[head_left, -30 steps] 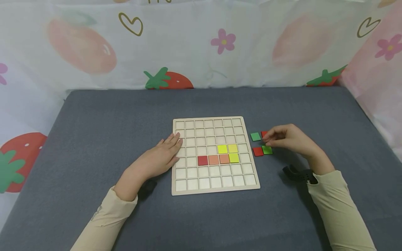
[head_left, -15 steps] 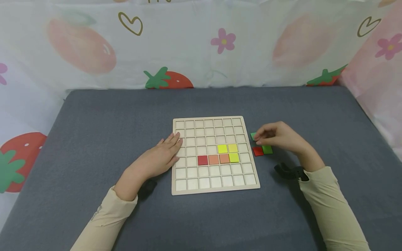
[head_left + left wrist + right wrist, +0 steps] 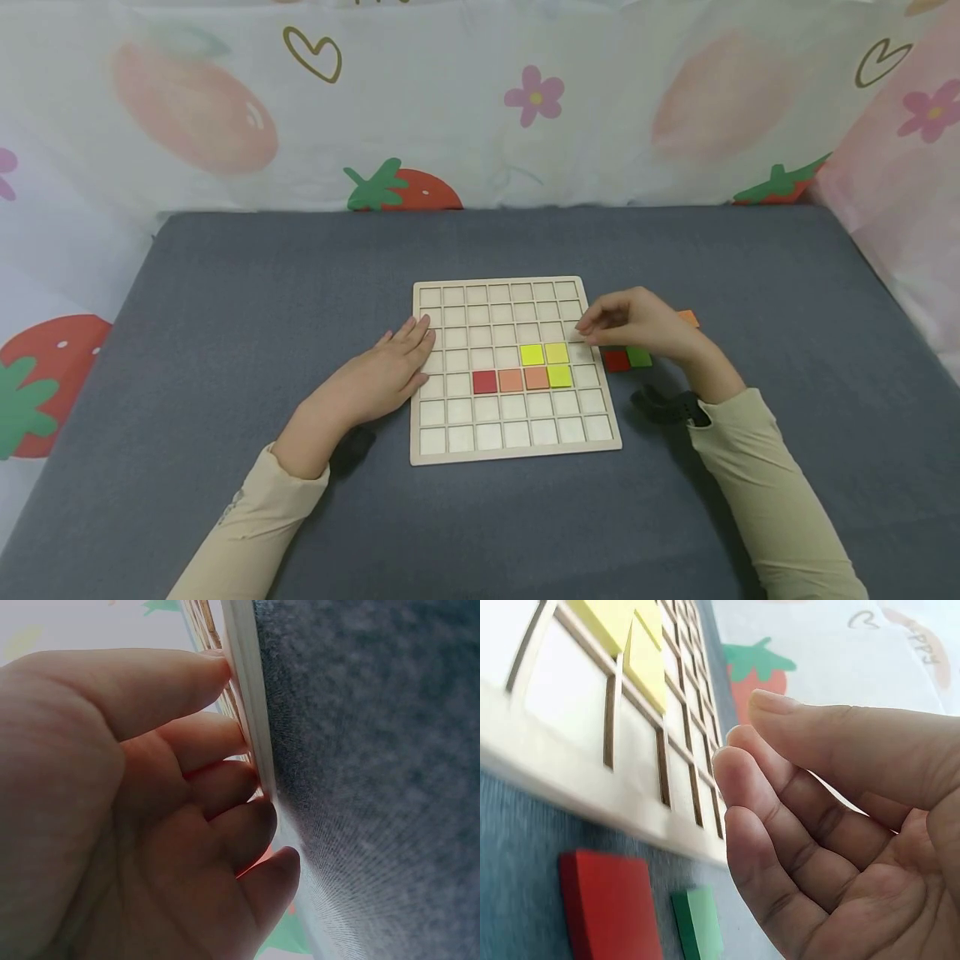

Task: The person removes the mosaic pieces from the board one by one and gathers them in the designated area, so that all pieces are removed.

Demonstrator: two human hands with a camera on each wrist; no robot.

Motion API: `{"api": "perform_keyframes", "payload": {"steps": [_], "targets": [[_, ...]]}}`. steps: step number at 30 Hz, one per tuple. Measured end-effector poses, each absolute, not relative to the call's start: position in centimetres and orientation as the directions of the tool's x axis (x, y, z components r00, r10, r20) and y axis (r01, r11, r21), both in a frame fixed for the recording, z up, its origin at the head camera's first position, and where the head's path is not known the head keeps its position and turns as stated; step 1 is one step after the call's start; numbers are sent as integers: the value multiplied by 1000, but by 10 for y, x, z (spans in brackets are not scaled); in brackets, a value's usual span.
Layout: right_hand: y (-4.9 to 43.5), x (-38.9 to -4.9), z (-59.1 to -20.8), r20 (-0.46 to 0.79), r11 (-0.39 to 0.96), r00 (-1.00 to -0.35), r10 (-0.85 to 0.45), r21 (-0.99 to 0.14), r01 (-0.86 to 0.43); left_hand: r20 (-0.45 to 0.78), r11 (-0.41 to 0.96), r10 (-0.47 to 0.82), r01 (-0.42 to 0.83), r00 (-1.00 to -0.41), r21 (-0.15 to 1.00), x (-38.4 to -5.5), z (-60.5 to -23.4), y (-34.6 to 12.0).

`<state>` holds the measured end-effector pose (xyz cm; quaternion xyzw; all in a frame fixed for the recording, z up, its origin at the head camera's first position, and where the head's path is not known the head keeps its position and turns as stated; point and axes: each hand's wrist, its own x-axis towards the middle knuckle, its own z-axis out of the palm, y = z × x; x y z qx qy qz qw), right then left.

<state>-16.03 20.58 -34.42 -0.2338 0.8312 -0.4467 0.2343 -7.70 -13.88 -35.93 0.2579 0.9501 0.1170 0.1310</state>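
Note:
A square wooden grid board (image 3: 487, 437) lies on the cloth with coloured square tiles in several of its cells. My left hand (image 3: 384, 373) rests on the board's left edge, fingertips over the frame. Above the board's right edge hovers my right hand (image 3: 630, 323), its fingers loosely bent; the right wrist view shows no tile between thumb and fingertips. In the cells sit yellow tiles (image 3: 532, 355), orange tiles (image 3: 510, 381) and a dark red tile (image 3: 484, 382). Just right of the board lie a red tile (image 3: 617, 361) and a green tile (image 3: 639, 357).
An orange tile (image 3: 688, 317) shows beyond the right wrist. Another green tile (image 3: 697, 922) lies by the board, hidden by the hand in the head view. A grey cloth (image 3: 300, 258) covers the table, with a fruit-print curtain (image 3: 450, 100) behind it.
My right hand has moved left from the loose tiles to the board's right edge, uncovering the orange tile and covering the upper green one. The left hand has stayed put.

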Motion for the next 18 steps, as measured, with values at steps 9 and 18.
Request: {"api": "perform_keyframes", "payload": {"steps": [9, 18], "targets": [[190, -162, -348, -153, 468, -744, -650, -852, -234, -191, 842, 519, 459, -833, 284, -77, -360, -139], [180, -163, -350, -139, 449, -723, -676, -856, -256, -190, 843, 514, 453, -836, 289, -77, -360, -139]]}}
